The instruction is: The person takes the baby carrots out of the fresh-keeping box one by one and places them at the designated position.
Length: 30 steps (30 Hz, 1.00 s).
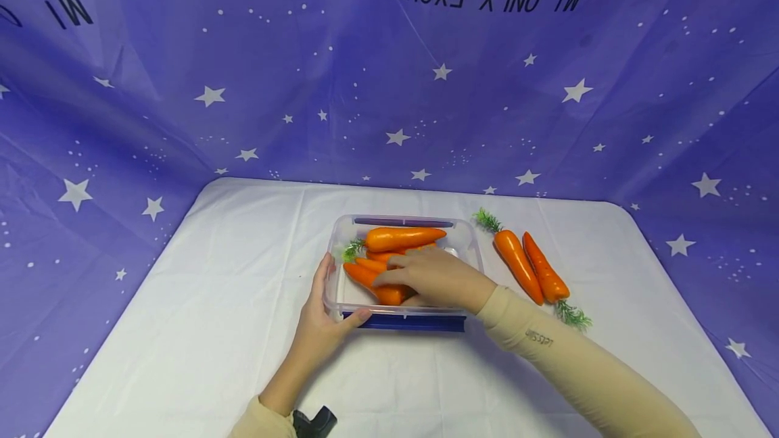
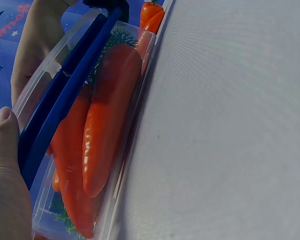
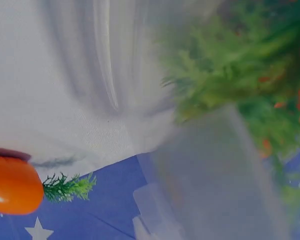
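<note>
A clear plastic container (image 1: 477,249) with blue side clips stands on the white-covered table, several orange toy carrots (image 1: 402,239) inside it. My left hand (image 1: 322,320) grips its near left corner; the thumb lies at the front rim and the fingers along the left wall. In the left wrist view the left thumb (image 2: 5,150) touches the container beside the blue clip (image 2: 65,105). Reaching into the container from the right, my right hand (image 1: 435,279) has its curved fingers around a carrot (image 1: 368,279). Blurred green leaves (image 3: 225,65) fill much of the right wrist view.
Two more carrots, one with its leaves at the far end (image 1: 517,265) and one with leaves toward me (image 1: 546,269), lie side by side right of the container. A purple star-printed cloth (image 1: 341,107) hangs behind the table (image 1: 201,316).
</note>
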Available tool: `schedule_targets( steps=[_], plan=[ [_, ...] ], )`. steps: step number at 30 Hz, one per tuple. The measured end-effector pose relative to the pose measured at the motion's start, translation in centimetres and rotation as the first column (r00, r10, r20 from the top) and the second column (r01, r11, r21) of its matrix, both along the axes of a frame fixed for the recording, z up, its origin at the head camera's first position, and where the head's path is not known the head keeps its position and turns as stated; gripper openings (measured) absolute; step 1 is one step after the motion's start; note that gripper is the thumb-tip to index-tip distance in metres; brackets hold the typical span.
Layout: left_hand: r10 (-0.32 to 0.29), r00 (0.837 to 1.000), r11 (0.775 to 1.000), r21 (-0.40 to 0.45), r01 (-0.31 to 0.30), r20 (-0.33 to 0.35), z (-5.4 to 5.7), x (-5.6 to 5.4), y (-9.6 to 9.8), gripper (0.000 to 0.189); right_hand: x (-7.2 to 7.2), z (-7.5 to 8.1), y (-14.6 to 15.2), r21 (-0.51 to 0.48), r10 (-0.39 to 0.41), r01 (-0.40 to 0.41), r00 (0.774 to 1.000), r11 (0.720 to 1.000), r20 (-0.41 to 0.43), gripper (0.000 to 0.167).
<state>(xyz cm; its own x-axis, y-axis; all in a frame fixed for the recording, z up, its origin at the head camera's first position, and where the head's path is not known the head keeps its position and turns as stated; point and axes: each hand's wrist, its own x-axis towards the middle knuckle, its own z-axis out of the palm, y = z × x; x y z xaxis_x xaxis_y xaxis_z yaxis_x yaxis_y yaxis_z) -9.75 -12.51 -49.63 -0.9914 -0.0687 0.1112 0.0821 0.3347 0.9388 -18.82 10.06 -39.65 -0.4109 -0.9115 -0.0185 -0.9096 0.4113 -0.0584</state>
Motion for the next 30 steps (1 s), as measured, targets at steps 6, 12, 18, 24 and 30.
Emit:
schedule_targets(
  steps=[6, 12, 18, 24, 30],
  plan=[
    [0.009, 1.000, 1.000, -0.004, -0.009, 0.009, 0.22, 0.05, 0.12, 0.109, -0.10, -0.43, -0.01, -0.010, -0.027, 0.027, 0.999, 1.000, -0.044, 0.048],
    [0.009, 1.000, 1.000, 0.000, -0.009, 0.015, 0.37, 0.10, 0.14, 0.109, -0.32, -0.73, -0.18, -0.055, -0.014, 0.014, 1.000, 0.998, -0.010, 0.049],
    [0.007, 1.000, 1.000, 0.000, -0.007, 0.018, 0.31, 0.05, 0.06, 0.109, -0.26, -0.47, -0.30, 0.025, 0.014, -0.013, 0.999, 1.000, -0.031, 0.051],
    [0.005, 1.000, 1.000, 0.001, -0.005, 0.016, 0.22, 0.02, 0.04, 0.109, 0.03, -0.09, -0.16, 0.029, 0.017, -0.016, 0.998, 0.999, -0.063, 0.047],
    [0.005, 1.000, 1.000, 0.002, -0.005, 0.020, 0.33, 0.08, 0.06, 0.109, -0.30, 0.04, 0.18, -0.008, 0.007, -0.007, 1.000, 1.000, 0.029, 0.046]
  ],
)
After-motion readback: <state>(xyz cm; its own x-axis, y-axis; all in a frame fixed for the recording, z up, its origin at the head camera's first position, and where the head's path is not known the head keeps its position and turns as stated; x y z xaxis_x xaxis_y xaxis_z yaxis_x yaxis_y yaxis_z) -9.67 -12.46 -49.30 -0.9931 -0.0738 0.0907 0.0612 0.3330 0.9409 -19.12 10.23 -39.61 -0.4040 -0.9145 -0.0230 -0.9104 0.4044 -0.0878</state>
